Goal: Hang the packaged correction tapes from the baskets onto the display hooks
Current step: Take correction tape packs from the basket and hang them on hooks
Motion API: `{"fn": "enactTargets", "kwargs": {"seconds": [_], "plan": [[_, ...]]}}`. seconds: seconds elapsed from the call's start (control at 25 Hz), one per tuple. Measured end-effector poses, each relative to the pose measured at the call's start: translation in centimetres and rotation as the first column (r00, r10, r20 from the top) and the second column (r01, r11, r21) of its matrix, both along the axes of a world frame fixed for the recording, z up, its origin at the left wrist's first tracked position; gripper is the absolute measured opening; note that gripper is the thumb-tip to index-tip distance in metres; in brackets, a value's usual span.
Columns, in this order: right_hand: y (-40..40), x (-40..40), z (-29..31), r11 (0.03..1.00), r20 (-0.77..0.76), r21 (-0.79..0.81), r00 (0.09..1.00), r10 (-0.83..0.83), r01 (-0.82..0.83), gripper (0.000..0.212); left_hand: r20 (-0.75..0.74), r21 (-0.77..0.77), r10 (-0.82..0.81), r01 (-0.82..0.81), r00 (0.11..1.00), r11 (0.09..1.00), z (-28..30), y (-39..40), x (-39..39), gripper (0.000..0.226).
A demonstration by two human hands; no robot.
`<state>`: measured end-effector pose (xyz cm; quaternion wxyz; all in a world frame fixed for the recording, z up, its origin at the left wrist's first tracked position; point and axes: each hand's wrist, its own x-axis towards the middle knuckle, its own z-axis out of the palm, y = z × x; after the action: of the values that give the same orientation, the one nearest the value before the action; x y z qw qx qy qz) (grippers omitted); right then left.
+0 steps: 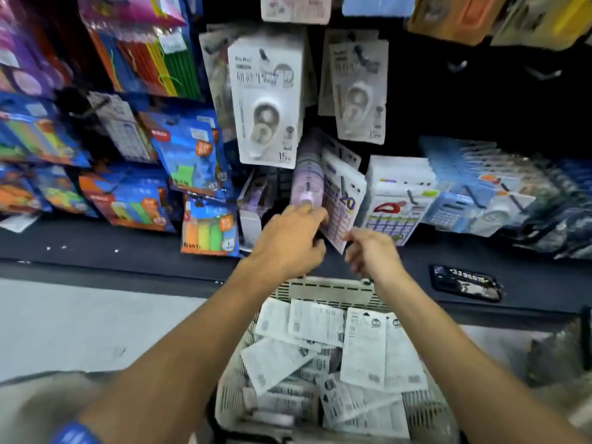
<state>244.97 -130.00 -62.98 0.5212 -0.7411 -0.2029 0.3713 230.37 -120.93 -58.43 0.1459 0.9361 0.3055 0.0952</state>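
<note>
Both hands work one hook: the left hand (290, 241) grips the pack (339, 209) hung above the basket (323, 291) of loose packs, the right hand (368, 251) curls empty beside it; a tug could slide hung packs off.

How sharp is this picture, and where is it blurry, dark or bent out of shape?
Head view: mostly soft. The right hand is smeared by motion; the left hand is crisper. The white packs in the basket show print too blurred to read. The upper right of the display is very dark. Wide-angle bending curves the shelf edge and tilts the hanging packs toward the frame edges.
</note>
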Motion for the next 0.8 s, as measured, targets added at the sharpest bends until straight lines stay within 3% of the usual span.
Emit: {"fn": "enactTargets", "kwargs": {"seconds": [0.08, 0.16, 0.2, 0.28, 0.32, 0.36, 0.48, 0.56, 0.68, 0.76, 0.8], "plan": [[-5.6, -2.1, -8.2, 0.896, 0.058, -0.400, 0.971, 0.233, -0.191, 0.019, -0.233, -0.318, -0.008, -0.068, 0.972, 0.946, -6.5, -2.3, -1.5, 0.033], [-9.2, -2.9, -14.8, 0.678, 0.144, -0.661, 0.832, 0.536, -0.323, 0.022, -0.356, -0.495, 0.103, -0.281, 0.929, 0.822, -13.5, -5.1, -4.7, 0.030], [-10.3, -3.0, -16.8, 0.601, 0.187, -0.725, 0.744, 0.641, -0.336, 0.030, -0.420, -0.541, 0.160, -0.388, 0.893, 0.746, -16.5, -6.5, -6.3, 0.030], [-10.7, -3.7, -19.0, 0.561, 0.288, -0.755, 0.598, 0.748, -0.338, 0.050, -0.510, -0.594, 0.249, -0.547, 0.823, 0.590, -20.9, -8.9, -8.2, 0.034], [-10.2, -4.3, -19.8, 0.557, 0.335, -0.750, 0.521, 0.785, -0.357, 0.060, -0.501, -0.607, 0.292, -0.572, 0.814, 0.552, -22.0, -9.6, -8.2, 0.037], [-9.3, -4.9, -20.6, 0.548, 0.364, -0.744, 0.457, 0.812, -0.381, 0.069, -0.463, -0.596, 0.330, -0.565, 0.822, 0.571, -22.6, -9.8, -7.9, 0.041], [-6.2, -4.8, -21.9, 0.539, 0.388, -0.801, 0.460, 0.799, -0.262, 0.095, -0.366, -0.297, 0.252, -0.369, 0.896, 0.881, -23.8, -8.8, -6.2, 0.061], [-5.4, -2.6, -22.3, 0.508, 0.384, -0.845, 0.471, 0.794, -0.167, 0.093, -0.453, -0.114, 0.048, -0.112, 0.890, 0.987, -24.7, -7.9, -4.8, 0.078], [-6.3, 0.2, -22.6, 0.500, 0.349, -0.785, 0.406, 0.845, -0.366, 0.065, -0.650, -0.026, -0.231, 0.283, 0.724, 0.959, -26.7, -7.2, -2.2, 0.101], [-7.5, 1.0, -22.4, 0.532, 0.344, -0.728, 0.440, 0.829, -0.433, 0.057, -0.720, 0.021, -0.259, 0.394, 0.644, 0.919, -28.1, -6.5, -1.0, 0.105], [-8.1, 1.1, -22.4, 0.581, 0.380, -0.722, 0.485, 0.787, -0.377, 0.057, -0.742, 0.048, -0.246, 0.415, 0.624, 0.909, -28.6, -5.8, -0.6, 0.105]]}}
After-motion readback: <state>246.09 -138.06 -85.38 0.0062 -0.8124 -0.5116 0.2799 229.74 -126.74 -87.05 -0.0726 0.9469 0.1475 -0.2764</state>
